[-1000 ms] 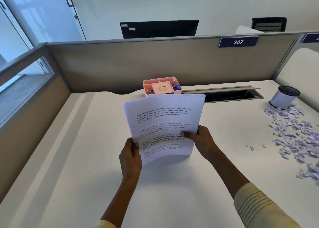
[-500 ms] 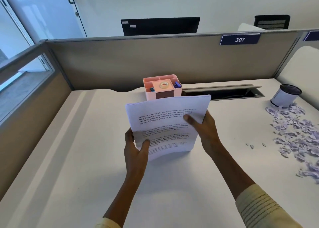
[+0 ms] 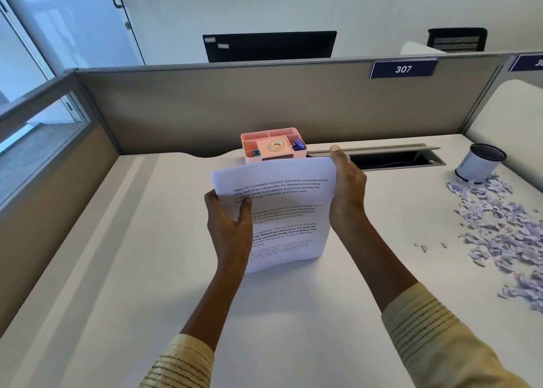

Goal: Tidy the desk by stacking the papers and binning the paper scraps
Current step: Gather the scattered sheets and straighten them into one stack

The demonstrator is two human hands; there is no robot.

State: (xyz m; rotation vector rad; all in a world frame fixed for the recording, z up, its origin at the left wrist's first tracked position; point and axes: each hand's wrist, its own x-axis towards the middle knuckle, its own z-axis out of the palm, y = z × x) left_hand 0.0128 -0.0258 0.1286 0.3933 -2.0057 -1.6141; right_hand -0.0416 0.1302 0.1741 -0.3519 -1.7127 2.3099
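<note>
The left hand point(image 3: 229, 226) is gripping the left edge of a stack of white printed paper sheets point(image 3: 282, 211), thumb lying across the front page and fingers curled behind. The right hand point(image 3: 346, 187) is lying flat along the stack's right edge, fingers straight and pressed together, fingertips reaching its top right corner. The stack is standing nearly upright, its bottom edge resting on the white tabletop point(image 3: 147, 270) and bowing slightly.

Just behind the stack, a pink plastic desk organiser point(image 3: 273, 145) is sitting against the partition, holding a roll of clear tape point(image 3: 276, 145) and a small blue item too small to identify. Right of it, a grey cable hatch point(image 3: 396, 155) is lying open in the tabletop. Well apart to the right, a heap of torn white paper scraps point(image 3: 499, 223) is spreading over the tabletop, touching the foot of a small white cylindrical bin point(image 3: 479, 164). A few stray scraps point(image 3: 424, 247) are lying between the heap and the stack.

A beige cubicle partition point(image 3: 264, 105) carrying a blue "307" plate point(image 3: 403, 69) is closing the far side, with a black monitor point(image 3: 269, 46) and a black chair back point(image 3: 457, 39) beyond it.
</note>
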